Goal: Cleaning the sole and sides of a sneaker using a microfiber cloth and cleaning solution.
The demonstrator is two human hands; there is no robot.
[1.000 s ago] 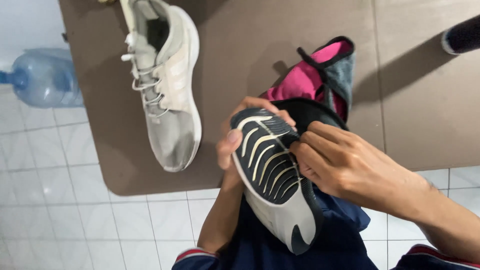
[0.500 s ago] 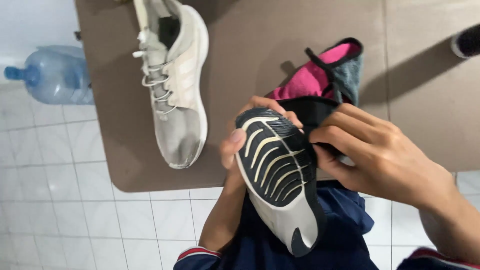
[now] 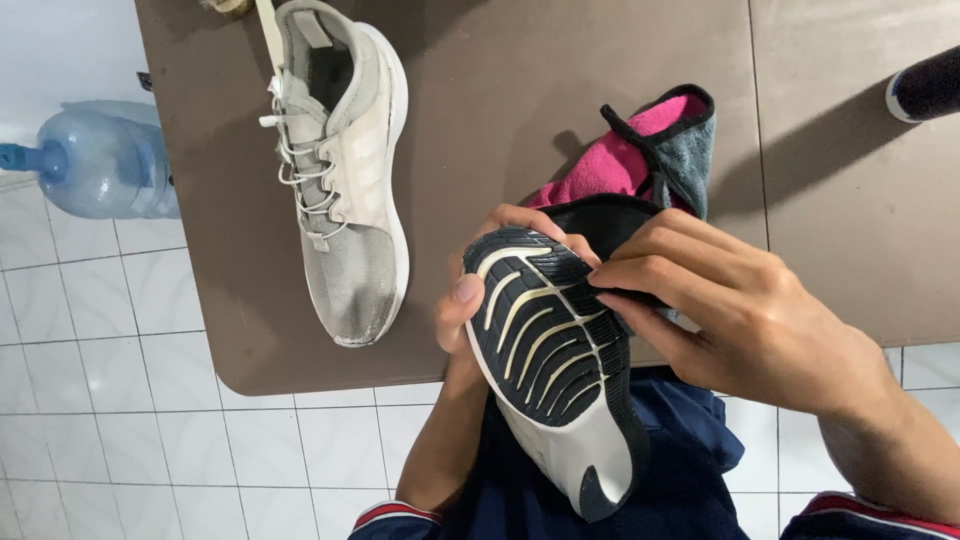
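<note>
Shoe [image 3: 555, 365] sole-up over table [image 3: 520, 90] front edge, my left hand [image 3: 480, 290] clamped round toe. Right hand [image 3: 730, 310] fingers pinched on cloth [image 3: 640, 160], pressing sole. Sneaker [image 3: 345, 170] lies near left edge.

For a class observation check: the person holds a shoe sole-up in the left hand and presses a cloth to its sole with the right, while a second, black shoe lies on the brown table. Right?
Not quite. The shoe on the table is grey and white, not black, as the head view shows. The rest holds: the left hand holds the sole-up shoe, and the right hand presses the cloth to it.
</note>
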